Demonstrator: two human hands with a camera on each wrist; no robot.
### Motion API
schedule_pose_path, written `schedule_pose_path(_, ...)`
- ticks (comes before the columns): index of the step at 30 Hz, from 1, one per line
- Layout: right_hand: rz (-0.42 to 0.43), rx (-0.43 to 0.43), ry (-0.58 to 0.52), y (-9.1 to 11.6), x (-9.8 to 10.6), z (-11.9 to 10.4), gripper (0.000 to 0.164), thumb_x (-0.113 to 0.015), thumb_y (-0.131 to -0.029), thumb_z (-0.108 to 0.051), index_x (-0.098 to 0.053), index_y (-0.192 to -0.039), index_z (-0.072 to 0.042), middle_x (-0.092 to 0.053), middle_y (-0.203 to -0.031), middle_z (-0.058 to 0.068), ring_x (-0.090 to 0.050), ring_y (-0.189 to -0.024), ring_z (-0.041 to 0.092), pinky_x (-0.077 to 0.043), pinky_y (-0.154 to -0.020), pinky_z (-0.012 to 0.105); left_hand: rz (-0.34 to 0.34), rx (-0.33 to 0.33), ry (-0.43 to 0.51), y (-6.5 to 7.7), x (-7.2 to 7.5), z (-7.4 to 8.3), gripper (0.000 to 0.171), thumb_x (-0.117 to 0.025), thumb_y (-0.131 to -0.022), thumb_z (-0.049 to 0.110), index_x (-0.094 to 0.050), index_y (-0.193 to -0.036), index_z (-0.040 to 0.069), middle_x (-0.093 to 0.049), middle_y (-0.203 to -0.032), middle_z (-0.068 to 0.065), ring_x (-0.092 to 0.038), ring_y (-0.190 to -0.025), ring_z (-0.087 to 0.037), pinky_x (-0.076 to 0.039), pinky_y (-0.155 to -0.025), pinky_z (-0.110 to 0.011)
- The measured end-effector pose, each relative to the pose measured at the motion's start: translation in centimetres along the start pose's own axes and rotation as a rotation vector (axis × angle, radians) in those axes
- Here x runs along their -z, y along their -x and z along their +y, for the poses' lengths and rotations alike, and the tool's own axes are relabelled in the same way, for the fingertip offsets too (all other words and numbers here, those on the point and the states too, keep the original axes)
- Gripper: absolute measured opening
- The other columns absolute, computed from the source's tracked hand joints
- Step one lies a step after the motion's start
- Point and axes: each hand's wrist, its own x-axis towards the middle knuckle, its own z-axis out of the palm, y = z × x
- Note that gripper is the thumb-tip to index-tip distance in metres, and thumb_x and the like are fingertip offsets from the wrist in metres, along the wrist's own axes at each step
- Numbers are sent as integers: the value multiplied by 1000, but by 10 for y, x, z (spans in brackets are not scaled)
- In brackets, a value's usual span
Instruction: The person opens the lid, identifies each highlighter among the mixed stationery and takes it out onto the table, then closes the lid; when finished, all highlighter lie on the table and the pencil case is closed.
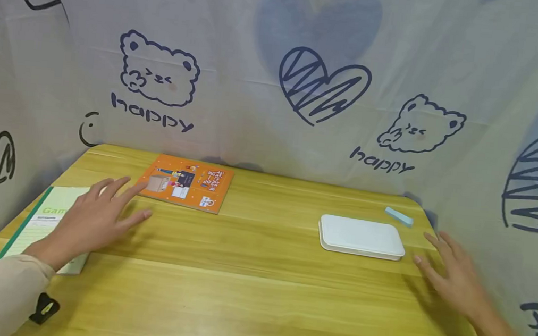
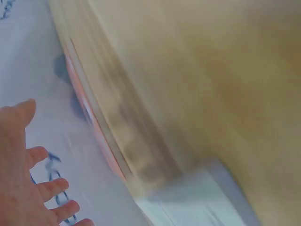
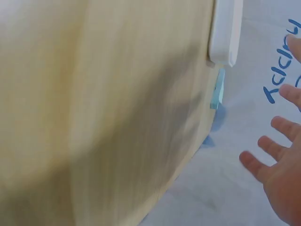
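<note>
My left hand [image 1: 93,219] hovers over the pale green notebook [image 1: 28,227] at the table's left side, fingers spread and holding nothing. Its fingertips overlap the near left corner of an orange booklet [image 1: 200,186] in the head view. On the other side, my right hand [image 1: 458,278] is held in the air near the right table edge, fingers apart, with nothing in it. To the left of that hand lies a white flat case [image 1: 361,237], closed. Just behind the case is a small light-blue bar-shaped item [image 1: 399,217], also seen in the right wrist view.
The wooden table [image 1: 238,304] has rounded back corners. A pale curtain [image 1: 239,69] printed with bears, hearts and the word "happy" hangs along its back and sides. Black straps with a small device [image 1: 44,308] show at both wrists.
</note>
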Motion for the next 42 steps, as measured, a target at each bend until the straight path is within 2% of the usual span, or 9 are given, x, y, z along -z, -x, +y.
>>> schedule_pose_path(3,22,-16,-51,-7,4,1,65,-62,-111,-32,-41,-162,3,-27,-166,45,-30,-143,73,-23,-110,90,17,-34,41,-15,-2,27,77,-54,-109,63,-37,-170,18,-31,-172,-29,-28,-153,-61,-30,-113,-86)
schedule_pose_path(7,23,-43,-126,-18,10,0,63,-60,-113,-28,-39,-163,6,-27,-165,46,-31,-145,71,-34,-105,87,32,-97,114,-37,-10,68,71,-60,-110,54,-42,-167,17,-33,-173,-24,-32,-156,-56,-33,-117,-81)
schedule_pose_path(10,16,-70,-190,-26,13,-2,63,-58,-114,-27,-38,-163,8,-29,-164,45,-35,-143,67,-41,-102,83,38,-147,189,-55,-20,99,69,-65,-109,48,-45,-166,15,-34,-174,-23,-33,-158,-52,-34,-121,-77)
schedule_pose_path(14,-2,-107,-215,-37,13,-3,64,-58,-114,-30,-39,-162,8,-36,-163,42,-43,-139,62,-45,-104,77,31,-217,249,-76,-37,143,68,-68,-108,46,-48,-164,14,-37,-173,-23,-39,-157,-48,-38,-123,-69)
schedule_pose_path(20,-41,-113,-254,-45,4,-4,61,-60,-114,-30,-43,-161,6,-36,-161,44,-44,-139,64,-42,-106,80,-33,-328,332,-98,-64,206,65,-68,-109,44,-49,-163,12,-39,-171,-23,-45,-154,-46,-42,-124,-61)
schedule_pose_path(25,-66,-91,-271,-49,-6,-2,57,-62,-113,-25,-47,-159,6,-40,-159,42,-47,-137,66,-42,-108,79,-133,-406,424,-114,-84,252,60,-68,-109,38,-51,-161,13,-40,-170,-20,-47,-153,-43,-42,-125,-57)
schedule_pose_path(31,-104,-71,-291,-57,-19,-2,54,-63,-112,-22,-50,-156,6,-40,-160,42,-49,-135,68,-44,-107,79,-249,-435,513,-130,-104,292,60,-70,-109,34,-50,-162,16,-35,-173,-15,-49,-154,-33,-42,-127,-49)
schedule_pose_path(36,-204,-122,-305,-58,-28,2,58,-59,-114,-25,-44,-162,3,-36,-165,39,-49,-139,65,-44,-109,76,-300,-421,547,-135,-116,314,61,-70,-108,36,-50,-163,19,-33,-175,-11,-46,-156,-29,-40,-128,-45)
schedule_pose_path(42,-322,-194,-351,-56,-36,0,59,-55,-116,-31,-40,-167,-5,-32,-171,35,-41,-148,61,-36,-118,76,-289,-421,460,-134,-119,326,56,-69,-109,34,-55,-161,18,-36,-173,-10,-48,-155,-29,-40,-128,-42)
